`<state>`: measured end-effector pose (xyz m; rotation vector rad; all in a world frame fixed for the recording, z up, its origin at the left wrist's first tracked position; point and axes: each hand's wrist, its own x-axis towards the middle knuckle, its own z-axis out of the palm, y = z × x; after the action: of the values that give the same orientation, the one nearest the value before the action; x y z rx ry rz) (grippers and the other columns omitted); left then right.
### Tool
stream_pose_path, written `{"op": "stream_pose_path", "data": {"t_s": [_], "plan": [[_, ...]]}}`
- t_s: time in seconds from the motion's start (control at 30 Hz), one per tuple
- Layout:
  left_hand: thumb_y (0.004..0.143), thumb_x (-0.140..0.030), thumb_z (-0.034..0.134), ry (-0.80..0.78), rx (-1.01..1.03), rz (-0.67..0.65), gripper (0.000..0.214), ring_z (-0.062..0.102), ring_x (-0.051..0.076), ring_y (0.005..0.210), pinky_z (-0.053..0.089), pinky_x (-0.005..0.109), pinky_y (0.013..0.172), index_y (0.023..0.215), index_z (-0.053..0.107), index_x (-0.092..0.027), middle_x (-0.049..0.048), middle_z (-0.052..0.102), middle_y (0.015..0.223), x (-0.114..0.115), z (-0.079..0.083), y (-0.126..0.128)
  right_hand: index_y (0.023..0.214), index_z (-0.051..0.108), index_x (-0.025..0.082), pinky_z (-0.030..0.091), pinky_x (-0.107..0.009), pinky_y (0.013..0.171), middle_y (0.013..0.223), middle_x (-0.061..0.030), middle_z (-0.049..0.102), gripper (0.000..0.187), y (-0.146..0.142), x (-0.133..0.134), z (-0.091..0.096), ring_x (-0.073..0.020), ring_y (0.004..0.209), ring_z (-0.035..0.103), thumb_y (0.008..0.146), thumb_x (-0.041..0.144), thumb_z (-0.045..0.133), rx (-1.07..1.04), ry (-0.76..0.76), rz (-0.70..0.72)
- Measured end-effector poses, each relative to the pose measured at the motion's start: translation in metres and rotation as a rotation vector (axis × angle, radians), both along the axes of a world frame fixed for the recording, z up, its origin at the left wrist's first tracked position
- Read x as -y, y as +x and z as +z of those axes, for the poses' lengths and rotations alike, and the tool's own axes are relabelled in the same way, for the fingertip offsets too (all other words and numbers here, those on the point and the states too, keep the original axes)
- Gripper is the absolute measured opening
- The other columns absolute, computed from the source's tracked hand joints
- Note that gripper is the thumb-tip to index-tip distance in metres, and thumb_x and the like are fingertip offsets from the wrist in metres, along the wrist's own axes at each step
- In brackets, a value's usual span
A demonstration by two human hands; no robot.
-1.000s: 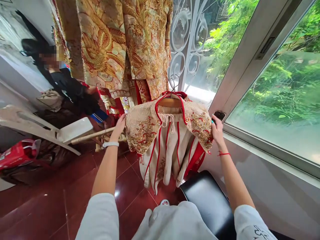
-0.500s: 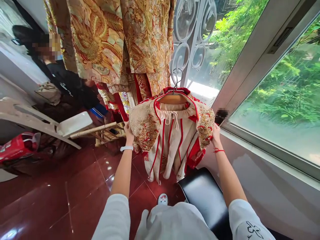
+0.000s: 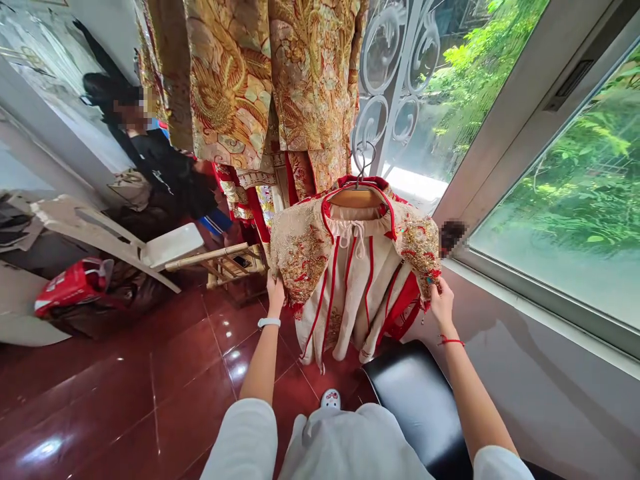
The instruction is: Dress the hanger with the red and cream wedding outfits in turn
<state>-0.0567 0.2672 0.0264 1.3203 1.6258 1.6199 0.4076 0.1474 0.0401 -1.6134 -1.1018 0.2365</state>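
The short beige capelet with gold beading and red trim point(image 3: 303, 248) is already on the wooden hanger with a metal hook point(image 3: 356, 199), over hanging cream cloth with red piping point(image 3: 345, 300). The left hand point(image 3: 275, 293) pinches one outer edge, the right hand point(image 3: 442, 299) the other, neither yet released. The back is hidden; the hook's support is unclear.

Hanger point(image 3: 356, 199) ends hidden under the beaded cape point(image 3: 303, 250)
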Motion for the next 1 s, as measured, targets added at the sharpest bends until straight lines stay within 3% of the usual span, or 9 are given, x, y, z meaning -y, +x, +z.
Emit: {"op": "stream_pose_path", "data": {"t_s": [0.17, 0.27, 0.33, 0.43, 0.53, 0.63, 0.73, 0.87, 1.0], "plan": [[0.094, -0.039, 0.047, -0.09, -0.27, 0.253, 0.028, 0.063, 0.023, 0.08, 0.05, 0.035, 0.081, 0.1, 0.064, -0.017, 0.0077, 0.069, 0.086, 0.064, -0.004, -0.029, 0.107, 0.061, 0.016, 0.043, -0.036, 0.07, 0.083, -0.0087, 0.064, 0.043, -0.012, 0.063, -0.002, -0.0223, 0.07, 0.054, 0.095, 0.047, 0.033, 0.259, -0.128, -0.143], [0.092, -0.04, 0.051, -0.042, -0.43, 0.385, 0.032, 0.064, 0.029, 0.097, 0.049, 0.042, 0.088, 0.111, 0.061, -0.017, 0.0134, 0.068, 0.1, 0.107, -0.015, -0.024, 0.12, 0.057, 0.016, 0.046, -0.038, 0.077, 0.097, -0.0117, 0.065, 0.049, -0.024, 0.087, -0.015, -0.0246, 0.083, 0.06, 0.096, 0.053, 0.034, 0.184, -0.063, -0.192], [0.087, -0.042, 0.06, 0.052, -0.533, 0.477, 0.04, 0.059, 0.033, 0.113, 0.045, 0.049, 0.098, 0.116, 0.056, -0.014, 0.0192, 0.062, 0.114, 0.118, -0.022, -0.006, 0.128, 0.051, 0.017, 0.047, -0.04, 0.085, 0.111, -0.0137, 0.063, 0.056, -0.032, 0.083, -0.023, -0.0264, 0.096, 0.061, 0.092, 0.059, 0.044, 0.124, -0.039, -0.168], [0.075, -0.042, 0.073, 0.085, -0.714, 0.313, 0.055, 0.055, 0.038, 0.121, 0.042, 0.054, 0.103, 0.116, 0.052, -0.013, 0.0231, 0.057, 0.121, 0.107, -0.032, 0.026, 0.133, 0.045, 0.016, 0.047, -0.044, 0.09, 0.125, -0.0183, 0.057, 0.072, -0.041, 0.054, -0.029, -0.0304, 0.108, 0.058, 0.08, 0.063, 0.06, 0.177, -0.138, -0.197], [0.081, -0.035, 0.068, -0.064, -0.797, 0.079, 0.048, 0.062, 0.036, 0.114, 0.05, 0.049, 0.094, 0.119, 0.051, -0.011, 0.0239, 0.06, 0.121, 0.081, -0.041, 0.046, 0.129, 0.048, 0.014, 0.047, -0.046, 0.089, 0.127, -0.0217, 0.056, 0.065, -0.042, 0.022, -0.028, -0.0334, 0.111, 0.056, 0.08, 0.056, 0.059, 0.296, -0.249, -0.274], [0.09, -0.023, 0.052, -0.14, -0.82, 0.015, 0.034, 0.068, 0.033, 0.106, 0.053, 0.043, 0.087, 0.121, 0.054, -0.011, 0.0218, 0.066, 0.116, 0.064, -0.046, 0.044, 0.122, 0.052, 0.014, 0.046, -0.042, 0.081, 0.12, -0.0206, 0.059, 0.047, -0.034, 0.009, -0.025, -0.0317, 0.104, 0.058, 0.086, 0.046, 0.049, 0.377, -0.308, -0.296], [0.092, -0.017, 0.042, -0.138, -0.842, -0.024, 0.033, 0.069, 0.032, 0.107, 0.054, 0.04, 0.086, 0.119, 0.06, -0.011, 0.0215, 0.069, 0.116, 0.066, -0.044, 0.027, 0.109, 0.054, 0.018, 0.042, -0.036, 0.071, 0.107, -0.0149, 0.063, 0.032, -0.022, 0.018, -0.021, -0.0261, 0.088, 0.058, 0.09, 0.038, 0.037, 0.386, -0.326, -0.228], [0.087, -0.013, 0.04, -0.144, -0.832, -0.139, 0.034, 0.072, 0.028, 0.09, 0.054, 0.034, 0.073, 0.111, 0.064, -0.013, 0.0175, 0.074, 0.107, 0.091, -0.017, 0.01, 0.082, 0.048, 0.023, 0.033, -0.029, 0.06, 0.069, -0.0022, 0.053, 0.016, -0.026, 0.043, -0.001, -0.0184, 0.062, 0.046, 0.085, 0.031, 0.034, 0.361, -0.326, -0.085], [0.087, -0.01, 0.037, 0.042, -0.805, -0.254, 0.031, 0.069, 0.022, 0.072, 0.05, 0.029, 0.066, 0.096, 0.066, -0.019, 0.0078, 0.071, 0.081, 0.137, 0.03, 0.048, 0.067, 0.04, 0.024, 0.032, -0.028, 0.06, 0.058, 0.002, 0.044, 0.017, -0.087, 0.059, 0.03, -0.0154, 0.056, 0.039, 0.083, 0.029, 0.036, 0.307, -0.108, 0.068]]}}
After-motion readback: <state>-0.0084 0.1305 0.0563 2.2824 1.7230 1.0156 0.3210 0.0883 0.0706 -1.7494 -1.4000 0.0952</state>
